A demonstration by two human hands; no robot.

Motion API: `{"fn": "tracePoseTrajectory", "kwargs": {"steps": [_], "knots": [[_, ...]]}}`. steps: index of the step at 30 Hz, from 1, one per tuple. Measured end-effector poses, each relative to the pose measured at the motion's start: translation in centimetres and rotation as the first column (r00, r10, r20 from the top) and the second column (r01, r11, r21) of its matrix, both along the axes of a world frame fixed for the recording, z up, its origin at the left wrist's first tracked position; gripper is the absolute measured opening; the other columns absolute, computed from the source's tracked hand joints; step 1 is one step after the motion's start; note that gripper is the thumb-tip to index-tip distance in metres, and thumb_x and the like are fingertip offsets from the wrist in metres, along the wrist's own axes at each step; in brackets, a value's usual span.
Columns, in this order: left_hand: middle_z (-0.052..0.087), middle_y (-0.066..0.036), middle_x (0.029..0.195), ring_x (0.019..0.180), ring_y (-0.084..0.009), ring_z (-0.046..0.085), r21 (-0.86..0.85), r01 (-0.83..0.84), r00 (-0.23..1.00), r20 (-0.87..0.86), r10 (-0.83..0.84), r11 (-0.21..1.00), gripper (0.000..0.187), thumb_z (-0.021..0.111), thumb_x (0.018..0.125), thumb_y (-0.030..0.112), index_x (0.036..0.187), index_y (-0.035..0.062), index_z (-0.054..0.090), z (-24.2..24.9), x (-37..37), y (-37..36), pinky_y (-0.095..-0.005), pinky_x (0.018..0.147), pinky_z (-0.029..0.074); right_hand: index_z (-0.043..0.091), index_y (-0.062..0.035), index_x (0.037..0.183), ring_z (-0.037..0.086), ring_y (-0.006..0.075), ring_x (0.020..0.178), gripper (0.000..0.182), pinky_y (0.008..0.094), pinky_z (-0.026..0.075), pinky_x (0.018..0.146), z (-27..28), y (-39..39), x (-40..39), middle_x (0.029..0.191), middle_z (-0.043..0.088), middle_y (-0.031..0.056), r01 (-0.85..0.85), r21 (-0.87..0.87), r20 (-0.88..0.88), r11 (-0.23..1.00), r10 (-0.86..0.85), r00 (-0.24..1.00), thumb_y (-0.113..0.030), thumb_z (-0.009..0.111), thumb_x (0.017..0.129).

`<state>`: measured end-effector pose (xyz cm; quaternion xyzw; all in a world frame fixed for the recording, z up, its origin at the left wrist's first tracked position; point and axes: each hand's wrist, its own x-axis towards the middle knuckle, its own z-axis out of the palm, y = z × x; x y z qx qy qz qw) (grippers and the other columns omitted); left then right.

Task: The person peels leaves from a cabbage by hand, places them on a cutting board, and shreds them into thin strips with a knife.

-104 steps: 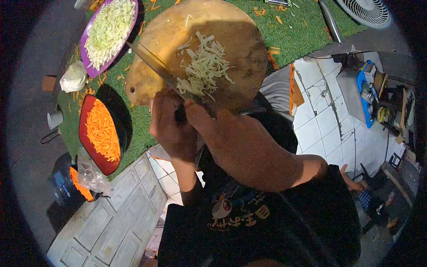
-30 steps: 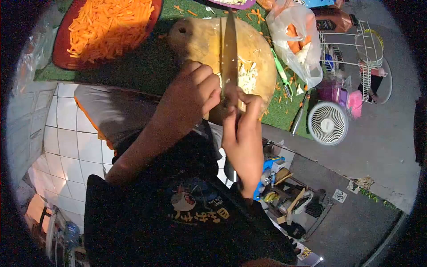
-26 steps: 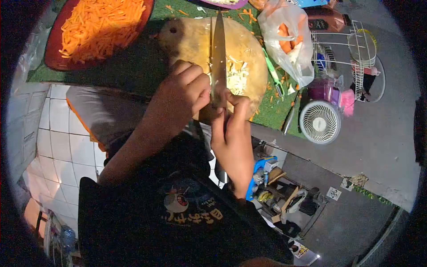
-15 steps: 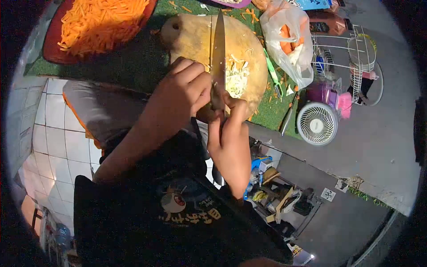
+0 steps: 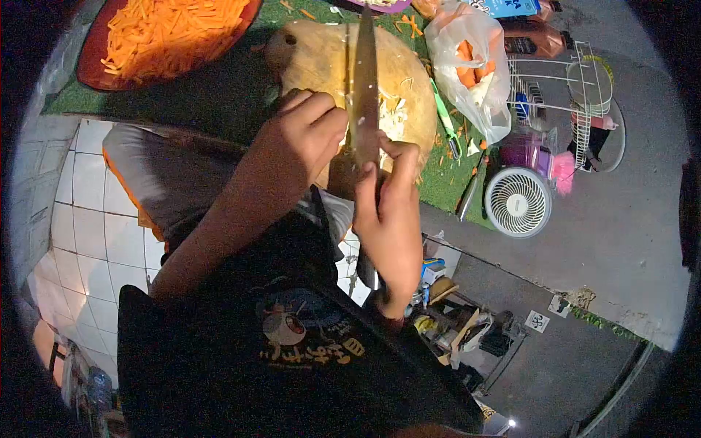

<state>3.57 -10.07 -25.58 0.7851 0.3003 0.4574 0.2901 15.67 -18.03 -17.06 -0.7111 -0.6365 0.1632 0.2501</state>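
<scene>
Knife (image 5: 366, 87) gripped in right hand (image 5: 394, 208), blade pointing forward between curled left hand (image 5: 310, 135), contents hidden, and shredded cabbage (image 5: 395, 118) on wooden cutting board (image 5: 315, 55).

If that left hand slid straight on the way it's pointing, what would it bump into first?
Probably the knife in the right hand: its blade lies just beyond the left hand, though depth is hard to judge here.

A round white fan (image 5: 517, 204) sits near a white wire rack (image 5: 582, 136) and a brownish bottle (image 5: 546, 42).
</scene>
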Motion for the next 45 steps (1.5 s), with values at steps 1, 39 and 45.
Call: {"fn": "tracePoseTrajectory", "kwargs": {"steps": [1,39,45], "knots": [[0.051,-0.015,0.086,0.086,-0.0342,0.054,-0.005,-0.02,1.0,-0.005,0.02,1.0,0.011,0.063,0.08,0.002,0.086,-0.0003,0.054,0.1,0.0,0.1,-0.0423,0.077,0.047,0.036,-0.0027,0.113,0.058,0.0546,0.074,0.021,0.0563,0.043,0.062,0.0,0.0,-0.1,0.073,0.059,0.0307,-0.061,0.042,0.009,0.997,0.061,0.998,-0.005,0.05,0.096],[0.058,-0.009,0.089,0.092,-0.0261,0.055,0.177,-0.124,0.974,-0.168,0.154,0.976,0.011,0.062,0.076,0.005,0.085,-0.0009,0.063,0.4,-0.5,-0.6,-0.044,0.093,0.046,0.037,-0.0019,0.123,0.061,0.0524,0.084,0.028,0.0511,0.047,0.067,-0.1,1.2,-0.9,0.086,0.061,0.0334,0.044,-0.277,-0.059,0.96,-0.063,0.996,-0.006,0.05,0.097],[0.057,-0.008,0.089,0.091,-0.0266,0.056,0.246,-0.116,0.979,-0.134,0.152,0.962,0.012,0.063,0.073,0.003,0.084,-0.0008,0.061,0.5,-0.8,-0.4,-0.0438,0.092,0.047,0.038,-0.0019,0.123,0.063,0.0502,0.08,0.028,0.0506,0.047,0.068,-0.2,0.3,-0.4,0.081,0.062,0.0303,0.044,-0.163,-0.036,0.986,-0.051,0.998,-0.007,0.05,0.098]]}}
